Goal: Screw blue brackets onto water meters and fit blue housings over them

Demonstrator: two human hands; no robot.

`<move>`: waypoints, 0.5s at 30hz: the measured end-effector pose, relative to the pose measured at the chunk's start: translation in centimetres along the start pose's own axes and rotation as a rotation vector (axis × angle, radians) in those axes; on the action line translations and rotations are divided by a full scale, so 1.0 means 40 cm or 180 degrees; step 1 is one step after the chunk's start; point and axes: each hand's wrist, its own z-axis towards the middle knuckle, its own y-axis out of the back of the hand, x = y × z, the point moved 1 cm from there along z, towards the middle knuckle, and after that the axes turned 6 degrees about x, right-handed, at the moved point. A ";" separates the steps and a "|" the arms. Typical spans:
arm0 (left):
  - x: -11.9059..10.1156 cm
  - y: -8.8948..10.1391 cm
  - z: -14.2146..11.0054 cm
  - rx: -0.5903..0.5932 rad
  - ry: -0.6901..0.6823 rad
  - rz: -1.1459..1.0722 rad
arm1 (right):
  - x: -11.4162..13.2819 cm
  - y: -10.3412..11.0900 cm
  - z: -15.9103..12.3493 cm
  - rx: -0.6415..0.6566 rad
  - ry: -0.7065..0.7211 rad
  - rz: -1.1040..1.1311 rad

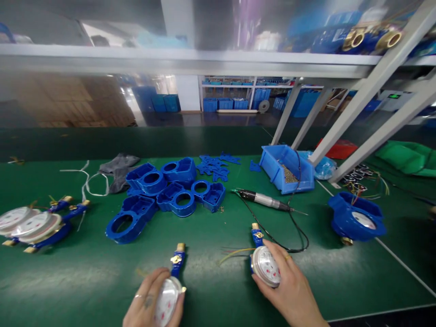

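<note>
Holding the nearer meter (173,283) in the left hand (143,300), the farther meter (261,258) in the right hand (289,282), wrapping half-curled fingers (276,255) around both dials (269,268); pointing long axes forward across the table (85,281), converging slightly.

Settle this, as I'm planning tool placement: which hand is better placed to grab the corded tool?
Probably the right hand: it is nearer the corded tool than the left hand. Each holds a round meter, so the right would need freeing first.
</note>
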 end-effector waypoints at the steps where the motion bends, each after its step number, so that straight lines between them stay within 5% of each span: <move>1: -0.037 -0.016 0.025 0.0018 -0.0109 -0.0051 | -0.005 0.001 -0.005 -0.0033 -0.0021 -0.0014; 7: -0.181 -0.100 0.130 -0.0124 -0.0488 -0.0231 | -0.016 -0.003 -0.018 -0.0106 0.0003 0.0016; 15: -0.220 -0.104 0.155 0.0119 -0.0501 -0.0384 | -0.016 -0.027 -0.006 -0.0404 0.0195 0.0021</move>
